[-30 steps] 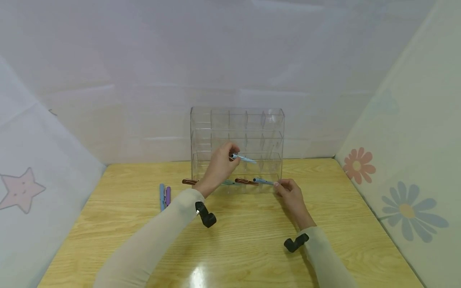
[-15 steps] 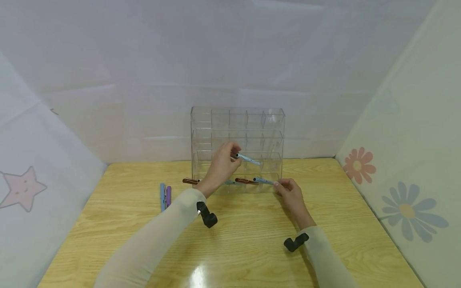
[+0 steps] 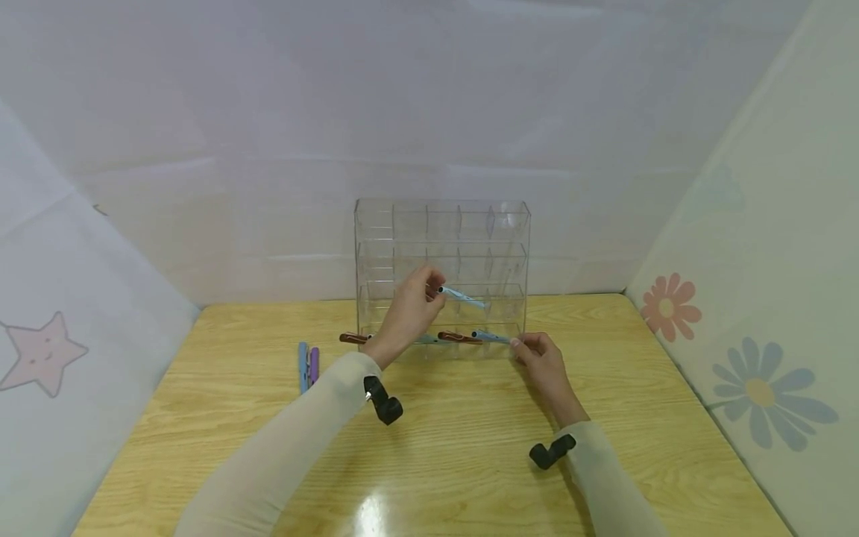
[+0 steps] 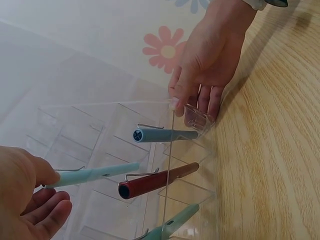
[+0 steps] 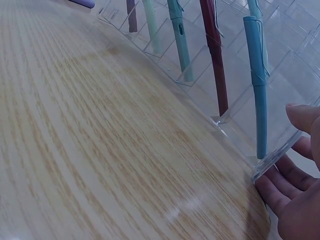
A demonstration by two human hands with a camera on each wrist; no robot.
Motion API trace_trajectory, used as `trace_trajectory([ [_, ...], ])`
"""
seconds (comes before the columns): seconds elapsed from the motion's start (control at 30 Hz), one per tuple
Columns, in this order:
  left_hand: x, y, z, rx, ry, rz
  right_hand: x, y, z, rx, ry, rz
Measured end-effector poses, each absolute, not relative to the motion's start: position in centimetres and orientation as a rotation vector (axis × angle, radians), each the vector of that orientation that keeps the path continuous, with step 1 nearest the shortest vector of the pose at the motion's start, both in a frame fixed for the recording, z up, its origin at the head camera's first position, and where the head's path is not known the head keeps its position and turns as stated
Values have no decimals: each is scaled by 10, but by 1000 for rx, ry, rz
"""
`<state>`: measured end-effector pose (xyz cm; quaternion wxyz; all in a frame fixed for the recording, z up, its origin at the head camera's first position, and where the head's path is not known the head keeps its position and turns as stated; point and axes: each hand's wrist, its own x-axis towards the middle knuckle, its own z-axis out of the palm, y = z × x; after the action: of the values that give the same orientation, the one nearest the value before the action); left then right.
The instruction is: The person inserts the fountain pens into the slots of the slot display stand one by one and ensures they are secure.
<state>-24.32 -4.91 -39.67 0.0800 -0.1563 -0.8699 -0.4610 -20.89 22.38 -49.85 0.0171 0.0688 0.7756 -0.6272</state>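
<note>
In the head view my left hand (image 3: 409, 309) pinches a light blue pen (image 3: 463, 297) by its clip end, between thumb and fingers. The pen points right and slightly down, in front of the clear pen rack (image 3: 476, 226), near its second row from the bottom. My right hand (image 3: 545, 365) grips the rack's lower right corner, thumb in front and fingers behind the edge. Several pens lean in the bottom row, among them a blue pen (image 5: 257, 90) nearest the right hand, a dark red pen (image 4: 150, 183) beside it and a teal pen (image 5: 181, 47).
On the wooden table (image 3: 470, 462), left of the rack, lie a blue pen (image 3: 303, 365) and a purple pen (image 3: 314, 364), partly behind the left sleeve. A pale sheet (image 3: 282, 209) stands behind the rack, and patterned sheets flank the table.
The left hand's pen has shifted slightly to the right and tips a little more downward. The right hand keeps its place on the rack's corner.
</note>
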Motion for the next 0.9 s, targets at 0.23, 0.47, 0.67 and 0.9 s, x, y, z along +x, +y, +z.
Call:
trace_trajectory([
  [0.23,-234,-58,-391,-462,-2591,-1423,-217,229,-516,208,2445,-1937],
  [0.47,-221,-75,-377,-458,-2539,-1464,-217,231,-522,191,2491,-1939],
  [0.67,-209,-90,-369,-427,-2513,-1460,-216,230,-522,207,2470,-1971],
  [0.9,-192,-120,-362,-377,-2440,-1460,-216,229,-521,198,2461,-1960],
])
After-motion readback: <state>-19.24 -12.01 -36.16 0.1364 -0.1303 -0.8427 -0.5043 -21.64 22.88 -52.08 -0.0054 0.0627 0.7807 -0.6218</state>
